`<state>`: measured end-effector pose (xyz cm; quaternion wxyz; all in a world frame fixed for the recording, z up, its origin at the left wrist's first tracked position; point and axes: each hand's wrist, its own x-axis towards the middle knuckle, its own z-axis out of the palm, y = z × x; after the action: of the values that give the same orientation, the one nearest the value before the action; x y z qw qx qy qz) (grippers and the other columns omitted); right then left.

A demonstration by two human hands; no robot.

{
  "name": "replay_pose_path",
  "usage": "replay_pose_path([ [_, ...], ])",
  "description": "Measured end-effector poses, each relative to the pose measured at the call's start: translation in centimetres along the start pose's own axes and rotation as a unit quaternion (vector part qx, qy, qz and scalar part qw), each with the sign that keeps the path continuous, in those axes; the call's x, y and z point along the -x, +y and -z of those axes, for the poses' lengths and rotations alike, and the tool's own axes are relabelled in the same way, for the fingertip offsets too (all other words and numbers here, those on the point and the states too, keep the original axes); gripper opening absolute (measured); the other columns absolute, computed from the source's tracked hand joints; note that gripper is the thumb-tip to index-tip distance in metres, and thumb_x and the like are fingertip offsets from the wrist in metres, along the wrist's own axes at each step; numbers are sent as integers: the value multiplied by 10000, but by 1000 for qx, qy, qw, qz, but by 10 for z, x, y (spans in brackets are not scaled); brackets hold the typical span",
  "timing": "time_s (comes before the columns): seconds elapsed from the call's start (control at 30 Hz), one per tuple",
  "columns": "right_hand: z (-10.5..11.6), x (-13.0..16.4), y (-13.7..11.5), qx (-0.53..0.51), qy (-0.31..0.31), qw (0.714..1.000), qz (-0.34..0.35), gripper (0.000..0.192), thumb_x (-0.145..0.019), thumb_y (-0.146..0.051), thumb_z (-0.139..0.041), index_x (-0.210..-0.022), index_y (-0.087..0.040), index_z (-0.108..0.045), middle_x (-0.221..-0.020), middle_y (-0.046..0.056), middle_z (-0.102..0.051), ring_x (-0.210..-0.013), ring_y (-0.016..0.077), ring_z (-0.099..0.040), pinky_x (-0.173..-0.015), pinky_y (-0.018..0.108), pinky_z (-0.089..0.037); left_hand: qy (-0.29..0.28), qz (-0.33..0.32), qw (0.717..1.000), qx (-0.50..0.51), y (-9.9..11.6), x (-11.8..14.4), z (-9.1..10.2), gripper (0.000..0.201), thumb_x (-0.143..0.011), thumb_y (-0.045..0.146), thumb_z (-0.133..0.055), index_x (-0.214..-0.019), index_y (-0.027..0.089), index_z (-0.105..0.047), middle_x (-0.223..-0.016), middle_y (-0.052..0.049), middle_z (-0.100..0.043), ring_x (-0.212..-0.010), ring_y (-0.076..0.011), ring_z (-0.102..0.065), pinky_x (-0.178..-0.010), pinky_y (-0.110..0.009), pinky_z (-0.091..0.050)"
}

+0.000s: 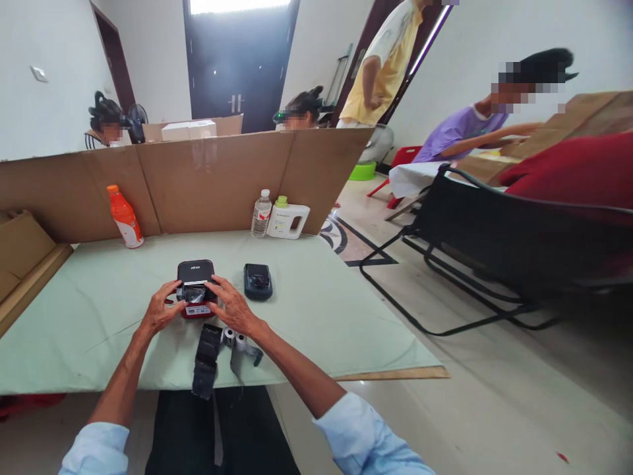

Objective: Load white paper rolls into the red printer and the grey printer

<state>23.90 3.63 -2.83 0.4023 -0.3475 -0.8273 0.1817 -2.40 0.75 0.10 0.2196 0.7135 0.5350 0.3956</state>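
The device (196, 270) rests on the cloth (321, 323) and serves as reference for all positions. The left hand (161, 308) is at its left side, the right hand (232, 307) at its right. Each is curved, thumb and fingers parted, touching it; whether either grips firmly cannot be told. The two-sided placement appears meant to steady the device, leaving its middle accessible.

A glossy piece (194, 294) lies across the device between the hands. On the near side of the device are a dark strip (206, 356) and two rolls (234, 338), presumably kept there for easy reach; the strip's end overhangs the edge. A second device (258, 282) stands apart to the right, seemingly out of the way of the hands. Well beyond are an orange bottle (127, 221), a water bottle (260, 214) and a jug (289, 221), perhaps set back to free working room.

Not determinable: the glossy piece's nature and whether it is attached, being partly covered by fingers; the device's sides, hidden by the hands; its label (198, 311), too small to read.
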Motion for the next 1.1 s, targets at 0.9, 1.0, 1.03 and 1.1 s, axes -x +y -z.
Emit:
replay_pose_path([
  [0.9,-5,5,-5,19,-2,1000,-23,516,-943,-149,-594,-1453,-225,-580,-1671,146,-352,-1502,292,-437,-1182,501,-473,91,-141,969,-184,1,14,-17,291,-895,248,-685,-1182,195,-683,-1155,-113,-710,-1074,-253,-713,-884,-388,-640],
  [1.0,-7,5,-4,22,-2,999,-24,530,-945,-159,-592,-1468,-242,-566,-1682,126,-343,-1514,289,-420,-1190,508,-463,91,-149,966,-189,2,12,-15,265,-901,251,-681,-1160,193,-682,-1141,-108,-705,-1064,-250,-708,-926,-410,-623],
  [1.03,-7,6,-4,22,-2,999,-25,536,-946,-164,-593,-1475,-246,-559,-1681,125,-345,-1515,290,-418,-1191,510,-462,90,-150,966,-191,2,12,-15,254,-905,260,-681,-1151,194,-684,-1137,-106,-705,-1060,-250,-707,-936,-415,-618],
  [1.1,-8,6,-4,19,-2,999,-28,563,-945,-168,-593,-1499,-247,-533,-1679,131,-350,-1517,293,-416,-1189,514,-464,84,-145,966,-195,4,11,-13,241,-913,297,-687,-1134,202,-688,-1137,-101,-703,-1055,-247,-705,-936,-411,-613],
])
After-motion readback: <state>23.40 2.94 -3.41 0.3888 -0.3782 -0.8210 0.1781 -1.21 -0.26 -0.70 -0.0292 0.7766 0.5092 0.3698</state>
